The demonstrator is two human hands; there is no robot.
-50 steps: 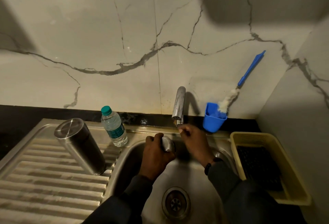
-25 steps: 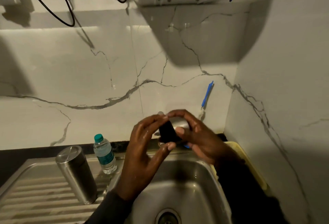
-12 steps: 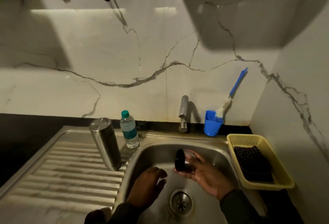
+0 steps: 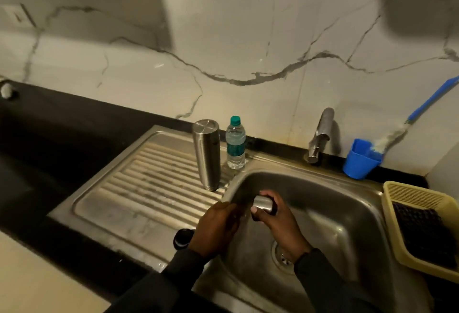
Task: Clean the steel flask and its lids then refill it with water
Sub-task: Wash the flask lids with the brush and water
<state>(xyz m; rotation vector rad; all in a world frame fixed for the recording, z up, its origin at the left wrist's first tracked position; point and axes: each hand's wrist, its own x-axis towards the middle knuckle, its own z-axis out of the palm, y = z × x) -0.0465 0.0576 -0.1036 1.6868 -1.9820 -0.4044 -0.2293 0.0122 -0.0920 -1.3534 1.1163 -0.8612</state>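
The steel flask (image 4: 206, 153) stands upside down on the ribbed drainboard (image 4: 139, 188), left of the sink basin (image 4: 330, 203). My right hand (image 4: 278, 220) holds a steel lid (image 4: 263, 204) with a dark underside over the basin's left part, fingers curled round it. Just left of the lid, my left hand (image 4: 215, 225) hovers at the basin's left rim with loosely bent fingers, and I see nothing in it. A small black round lid (image 4: 182, 238) lies at the drainboard's front edge, beside my left wrist.
A plastic water bottle (image 4: 235, 142) with a green cap stands right of the flask. The tap (image 4: 320, 136) is behind the basin. A blue cup (image 4: 360, 162) holds a blue-handled brush (image 4: 427, 104). A yellow basket (image 4: 419, 228) with a dark scrubber sits at the right.
My right hand has turned the lid so its steel side shows and moved it left. My left hand has risen to the basin's left rim. The view has swung left.
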